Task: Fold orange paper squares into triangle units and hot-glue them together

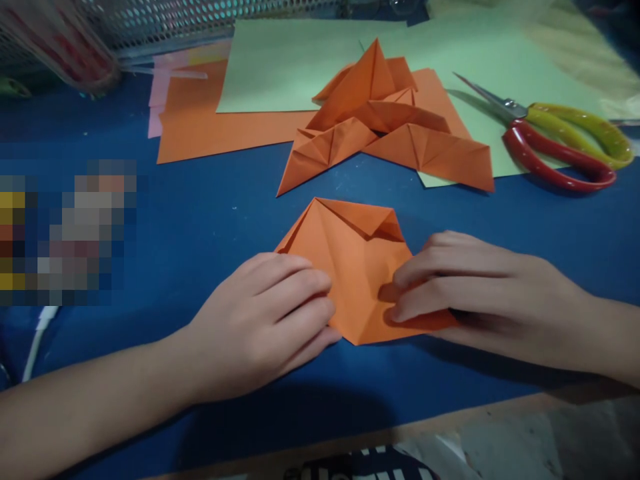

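A partly folded sheet of orange paper (350, 273) lies on the blue table in front of me, with creases across its middle and a folded flap along its far edge. My left hand (275, 313) covers its left side, fingers curled and pressed together on the edge. At the right side, my right hand (460, 293) grips the paper between fingers and thumb; the thumb is mostly hidden below. Just beyond the sheet sit several folded orange paper pieces (380, 127), stacked and leaning on one another.
Scissors (555, 133) with red and yellow handles lie at the right on green paper (565, 80). Flat orange paper (210, 127) is at the back left, near a clear container (65, 47) and a metal mesh basket (160, 27). A white cable (37, 340) runs along the left.
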`<act>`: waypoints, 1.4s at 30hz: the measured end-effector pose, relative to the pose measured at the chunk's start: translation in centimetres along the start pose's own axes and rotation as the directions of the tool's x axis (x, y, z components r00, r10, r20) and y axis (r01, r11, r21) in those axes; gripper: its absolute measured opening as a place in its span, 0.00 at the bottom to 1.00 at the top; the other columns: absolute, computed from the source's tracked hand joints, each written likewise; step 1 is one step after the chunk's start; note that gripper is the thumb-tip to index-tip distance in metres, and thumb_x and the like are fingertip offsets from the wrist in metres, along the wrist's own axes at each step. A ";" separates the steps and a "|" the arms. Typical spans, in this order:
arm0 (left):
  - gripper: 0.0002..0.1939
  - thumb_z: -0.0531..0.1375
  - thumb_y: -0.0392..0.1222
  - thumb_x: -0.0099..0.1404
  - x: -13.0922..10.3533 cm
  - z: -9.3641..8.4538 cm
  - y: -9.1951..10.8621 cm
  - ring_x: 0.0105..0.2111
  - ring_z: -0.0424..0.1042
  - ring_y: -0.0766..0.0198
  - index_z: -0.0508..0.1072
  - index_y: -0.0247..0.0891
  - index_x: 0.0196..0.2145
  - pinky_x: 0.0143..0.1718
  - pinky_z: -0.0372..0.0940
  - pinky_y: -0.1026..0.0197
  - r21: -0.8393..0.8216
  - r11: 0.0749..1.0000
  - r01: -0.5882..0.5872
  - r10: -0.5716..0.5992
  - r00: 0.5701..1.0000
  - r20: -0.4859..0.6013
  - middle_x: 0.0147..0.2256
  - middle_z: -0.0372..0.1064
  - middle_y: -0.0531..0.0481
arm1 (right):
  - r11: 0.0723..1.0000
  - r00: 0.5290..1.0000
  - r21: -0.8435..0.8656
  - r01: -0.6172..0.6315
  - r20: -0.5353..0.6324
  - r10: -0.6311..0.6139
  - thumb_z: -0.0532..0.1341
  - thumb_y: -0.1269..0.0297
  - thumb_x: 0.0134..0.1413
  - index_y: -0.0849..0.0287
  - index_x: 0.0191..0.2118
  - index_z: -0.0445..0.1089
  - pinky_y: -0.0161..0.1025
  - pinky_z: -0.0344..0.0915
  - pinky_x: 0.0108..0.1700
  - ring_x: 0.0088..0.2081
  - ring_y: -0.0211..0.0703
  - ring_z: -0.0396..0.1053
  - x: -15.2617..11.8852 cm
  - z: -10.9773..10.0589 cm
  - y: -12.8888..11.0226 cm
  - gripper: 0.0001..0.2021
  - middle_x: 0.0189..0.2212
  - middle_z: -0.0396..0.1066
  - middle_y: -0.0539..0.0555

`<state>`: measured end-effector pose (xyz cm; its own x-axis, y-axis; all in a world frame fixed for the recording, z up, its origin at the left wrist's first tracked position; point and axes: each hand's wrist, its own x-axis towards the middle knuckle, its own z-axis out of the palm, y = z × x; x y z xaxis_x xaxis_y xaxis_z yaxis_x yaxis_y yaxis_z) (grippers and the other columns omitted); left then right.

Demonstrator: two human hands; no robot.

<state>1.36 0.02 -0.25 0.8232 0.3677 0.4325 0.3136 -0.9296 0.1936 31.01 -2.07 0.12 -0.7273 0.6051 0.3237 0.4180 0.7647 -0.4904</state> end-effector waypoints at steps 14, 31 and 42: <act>0.21 0.44 0.34 0.83 0.7 -0.5 0.7 0.36 0.78 0.60 0.77 0.36 0.44 0.39 0.70 0.60 -0.314 0.949 -0.003 0.052 0.988 0.146 0.35 0.80 0.48 | 0.955 0.967 0.162 -0.248 -0.025 0.255 0.63 0.57 0.72 0.52 0.35 0.71 0.42 0.64 0.39 0.32 0.40 0.68 0.9 0.2 -0.8 0.12 0.30 0.72 0.47; 0.22 0.42 0.34 0.85 0.5 -0.2 0.8 0.40 0.78 0.61 0.76 0.34 0.49 0.45 0.71 0.61 -0.277 0.960 -0.029 0.059 0.993 0.099 0.39 0.82 0.47 | 0.928 0.934 0.119 -0.352 -0.023 0.357 0.62 0.46 0.71 0.50 0.36 0.77 0.47 0.65 0.37 0.36 0.46 0.71 0.7 0.1 -1.3 0.16 0.33 0.75 0.51; 0.22 0.44 0.33 0.84 1.1 -0.6 0.8 0.39 0.79 0.64 0.78 0.35 0.45 0.45 0.73 0.63 -0.245 0.968 -0.044 0.071 0.992 0.101 0.38 0.83 0.50 | 0.934 0.942 0.121 -0.336 0.028 0.335 0.59 0.46 0.73 0.48 0.35 0.77 0.49 0.57 0.41 0.39 0.47 0.68 0.4 0.2 -1.0 0.18 0.34 0.74 0.51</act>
<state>2.24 -0.27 0.88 0.8867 0.2968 0.3544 0.1513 -0.9107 0.3843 30.20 -2.65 0.60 -0.5605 0.8198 0.1177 0.5686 0.4843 -0.6649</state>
